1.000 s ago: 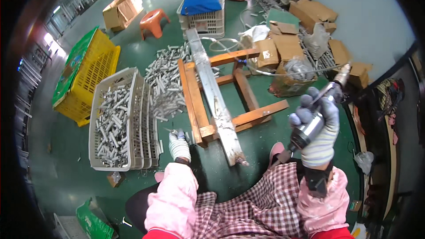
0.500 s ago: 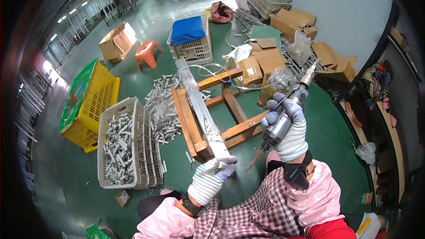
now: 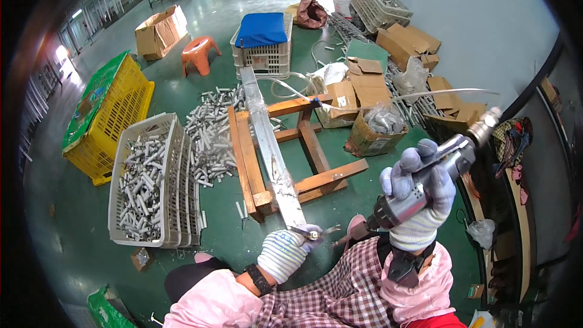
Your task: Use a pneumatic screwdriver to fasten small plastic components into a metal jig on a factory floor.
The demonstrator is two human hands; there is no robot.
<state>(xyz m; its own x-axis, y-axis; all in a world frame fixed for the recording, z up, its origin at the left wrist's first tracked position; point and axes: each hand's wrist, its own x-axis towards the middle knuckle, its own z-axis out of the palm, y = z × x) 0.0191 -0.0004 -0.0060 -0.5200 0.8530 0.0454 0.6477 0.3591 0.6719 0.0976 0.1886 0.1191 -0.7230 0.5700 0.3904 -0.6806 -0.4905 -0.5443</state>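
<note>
Left of the wooden frame [image 3: 331,174], a white plastic crate [image 3: 183,188] holds plenty of short metal tubes [image 3: 143,188]; a loose tube pile [image 3: 212,140] lies just beside the frame (which lot is finished, can't tell). With lots in both, I'd judge it partway through. Your left hand [image 3: 284,255] is at the near end of the metal bar [image 3: 258,109] across the frame, fingers curled by a small metal piece [image 3: 331,229]; can't tell what they're clamped on. Right of the frame, your right hand [image 3: 438,197] has fingers wrapped round a handheld power tool [image 3: 407,206], apart from the bar.
</note>
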